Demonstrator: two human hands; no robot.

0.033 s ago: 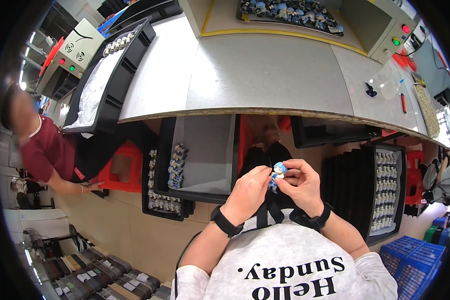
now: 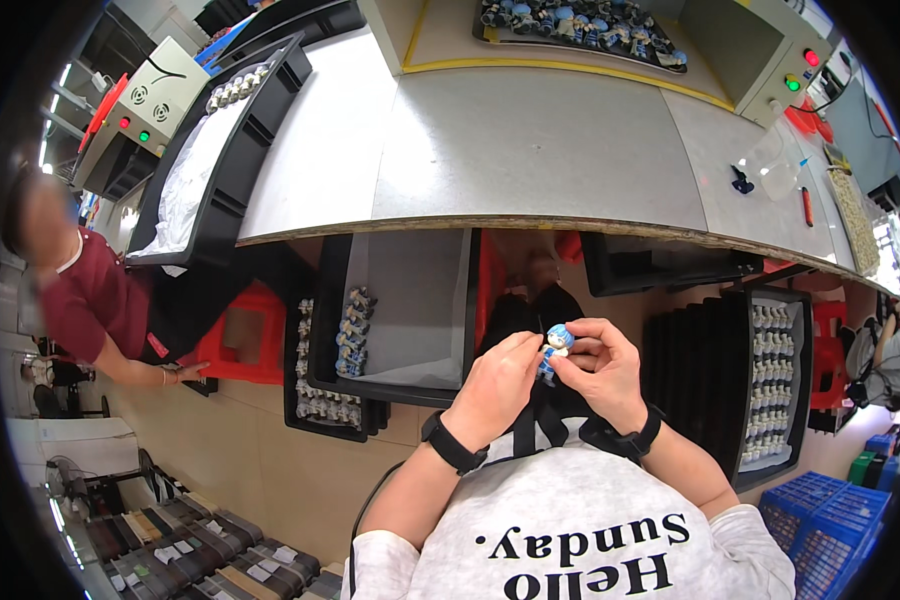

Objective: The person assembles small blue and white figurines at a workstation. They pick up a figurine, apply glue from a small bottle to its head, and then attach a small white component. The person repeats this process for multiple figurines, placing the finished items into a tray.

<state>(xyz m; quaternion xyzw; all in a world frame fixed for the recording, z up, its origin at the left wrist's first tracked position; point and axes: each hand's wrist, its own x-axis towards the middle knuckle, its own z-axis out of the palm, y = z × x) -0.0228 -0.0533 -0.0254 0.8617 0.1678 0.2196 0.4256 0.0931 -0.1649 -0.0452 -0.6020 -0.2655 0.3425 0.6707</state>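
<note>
Holding a small blue-capped figure (image 2: pixel 553 347) between them, both hands meet in front of the person's chest, below the near edge of the worktop (image 2: pixel 530 150). The left hand (image 2: pixel 495 388) pinches the figure from the left with thumb and fingertips; the right hand (image 2: pixel 602 372) closes on it from the right, fingers curled over its top. Each wrist carries a dark band.

Under the worktop's near edge, just left of the hands, a black tray (image 2: pixel 325 330) with a grey liner holds a short column of similar figures (image 2: pixel 352 330) along its left side. A second tray (image 2: pixel 295 405) beneath it shows more figures along its lower left edge. To the right of the hands, another black tray (image 2: pixel 808 400) holds rows of figures on a pale sheet.

On the worktop, a long black tray (image 2: pixel 260 120) with white wrapping sits at the left edge, and a tray of blue figures (image 2: pixel 580 25) lies at the far edge. A red pen (image 2: pixel 806 206) lies near the right edge.

At the left, another person in a dark red shirt (image 2: pixel 85 300) rests a hand by a red stool (image 2: pixel 240 345).
</note>
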